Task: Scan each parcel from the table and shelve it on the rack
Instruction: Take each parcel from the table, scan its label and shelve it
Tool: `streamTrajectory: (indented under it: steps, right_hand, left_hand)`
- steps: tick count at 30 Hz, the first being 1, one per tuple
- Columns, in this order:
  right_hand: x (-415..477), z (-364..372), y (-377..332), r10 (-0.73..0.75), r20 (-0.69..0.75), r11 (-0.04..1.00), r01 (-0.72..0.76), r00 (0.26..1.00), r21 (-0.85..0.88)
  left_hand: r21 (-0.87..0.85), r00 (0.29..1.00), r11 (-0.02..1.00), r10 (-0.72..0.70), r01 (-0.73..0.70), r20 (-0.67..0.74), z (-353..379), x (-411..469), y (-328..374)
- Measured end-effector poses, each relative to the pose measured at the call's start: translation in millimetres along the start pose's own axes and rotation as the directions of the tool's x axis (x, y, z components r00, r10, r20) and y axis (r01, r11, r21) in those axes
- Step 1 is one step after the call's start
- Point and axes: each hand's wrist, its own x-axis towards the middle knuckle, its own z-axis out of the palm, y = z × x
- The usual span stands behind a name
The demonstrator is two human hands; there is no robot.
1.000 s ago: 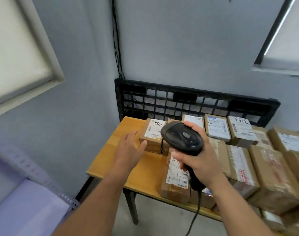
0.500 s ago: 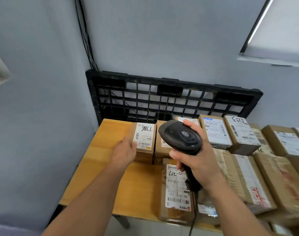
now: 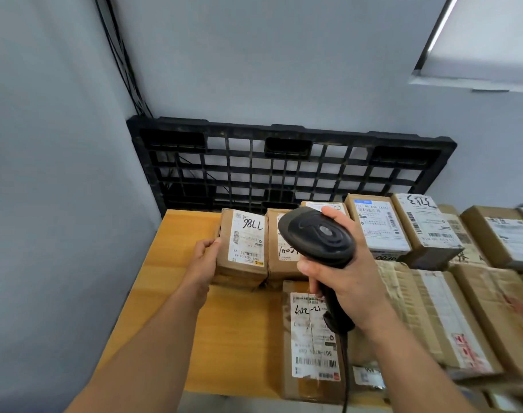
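Observation:
A small brown parcel [image 3: 243, 248] with a white label and handwritten digits stands at the back left of the wooden table [image 3: 177, 263]. My left hand [image 3: 202, 262] grips its left side, the thumb on its upper edge. My right hand [image 3: 340, 272] holds a black barcode scanner [image 3: 317, 238] by the handle, its head above the neighbouring parcel [image 3: 284, 251]. A flat labelled parcel [image 3: 312, 341] lies under my right wrist near the front edge. The rack is out of view.
Several more cardboard parcels [image 3: 433, 234] cover the right half of the table. A black plastic pallet [image 3: 284, 165] leans against the grey wall behind it. The scanner's cable [image 3: 345, 383] hangs over the front edge. Bare wood shows at the left.
My left hand reached forward and took hold of the left parcel's side. The view shifted left to right and closer. The scanner stays gripped in my right hand.

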Motion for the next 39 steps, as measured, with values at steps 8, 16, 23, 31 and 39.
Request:
streamTrajectory:
  steps: [8,16,23,31,39]
  right_hand:
    - [1,2,0,0.018,0.033,1.000,-0.018,0.999,-0.001]
    - [-15,2,-7,-0.003,0.121,1.000,0.003,0.993,0.000]
    - [-45,1,-26,-0.017,0.194,1.000,0.017,0.981,0.000]
    - [-87,-10,-46,-0.049,0.263,0.999,0.053,0.964,-0.010]
    - [-135,-34,-60,-0.057,0.303,0.998,0.059,0.951,0.003]
  left_hand:
    - [0.050,0.997,0.999,0.000,-0.005,0.083,-13,-6,4]
    - [-0.010,0.995,0.998,0.058,-0.057,0.080,-29,-36,-1]
    - [-0.121,0.964,0.957,0.264,-0.265,-0.019,-44,-70,11]
    - [-0.106,0.908,0.902,0.412,-0.418,-0.078,-46,-117,22]
    - [-0.114,0.888,0.881,0.449,-0.459,-0.102,-31,-172,10]
